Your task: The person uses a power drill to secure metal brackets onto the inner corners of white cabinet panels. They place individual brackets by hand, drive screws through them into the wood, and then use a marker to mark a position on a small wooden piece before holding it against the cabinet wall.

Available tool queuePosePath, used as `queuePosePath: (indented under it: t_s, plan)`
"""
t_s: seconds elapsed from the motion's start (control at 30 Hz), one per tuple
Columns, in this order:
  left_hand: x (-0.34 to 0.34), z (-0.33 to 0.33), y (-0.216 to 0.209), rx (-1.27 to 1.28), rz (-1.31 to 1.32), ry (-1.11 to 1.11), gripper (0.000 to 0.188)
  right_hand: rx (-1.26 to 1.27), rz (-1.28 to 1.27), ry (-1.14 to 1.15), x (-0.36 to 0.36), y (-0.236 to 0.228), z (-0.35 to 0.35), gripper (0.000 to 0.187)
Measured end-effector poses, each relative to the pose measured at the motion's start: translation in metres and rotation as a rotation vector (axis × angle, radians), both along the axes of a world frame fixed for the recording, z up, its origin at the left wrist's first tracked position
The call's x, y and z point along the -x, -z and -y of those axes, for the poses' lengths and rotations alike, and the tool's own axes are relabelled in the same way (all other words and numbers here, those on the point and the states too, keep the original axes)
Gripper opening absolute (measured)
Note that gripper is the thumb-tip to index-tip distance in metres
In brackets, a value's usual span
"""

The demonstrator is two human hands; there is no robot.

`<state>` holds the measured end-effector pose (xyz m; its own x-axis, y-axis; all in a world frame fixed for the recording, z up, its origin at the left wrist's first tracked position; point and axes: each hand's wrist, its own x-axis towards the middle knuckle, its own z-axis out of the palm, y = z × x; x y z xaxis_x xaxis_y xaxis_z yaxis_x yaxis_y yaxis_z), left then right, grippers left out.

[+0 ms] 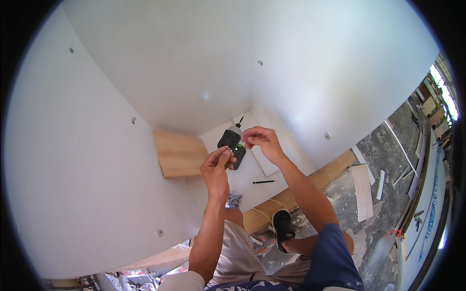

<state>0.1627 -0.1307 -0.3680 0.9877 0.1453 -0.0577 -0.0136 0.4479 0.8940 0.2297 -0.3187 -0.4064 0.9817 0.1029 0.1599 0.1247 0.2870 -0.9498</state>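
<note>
White panels (204,58) fill most of the view, meeting in a corner like the inside of a large cabinet, and small metal fittings (260,62) dot their faces. A pale wooden board (178,153) leans against the left panel, and a wooden rail (335,167) runs along the panels' lower right edge. To the right lies a rough grey concrete floor (388,160), strewn with white strips and offcuts (362,191). More boards and scraps pile up at the far right near a bright window (445,94). Daylight comes in from there, and a soft glare spot shows on the back panel.
</note>
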Motion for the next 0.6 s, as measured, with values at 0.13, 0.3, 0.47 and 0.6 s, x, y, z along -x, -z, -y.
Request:
queuePosePath:
  t_s: [0.13, 0.3, 0.47, 0.6]
  plan:
    - [0.004, 0.020, -0.037, 0.144, -0.030, 0.091, 0.022, 0.147, 0.047, -0.122, 0.049, -0.090, 0.004, 0.021]
    - [0.016, 0.051, -0.090, -0.007, 0.015, 0.171, 0.020, 0.458, 0.217, -0.003, 0.078, -0.142, 0.031, 0.021]
    - [0.020, 0.060, -0.118, -0.119, 0.174, 0.295, 0.018, 0.557, 0.320, 0.109, 0.096, -0.166, 0.042, 0.021]
    - [0.017, 0.064, -0.128, -0.137, 0.384, 0.441, 0.024, 0.454, 0.465, 0.216, 0.105, -0.175, 0.047, 0.021]
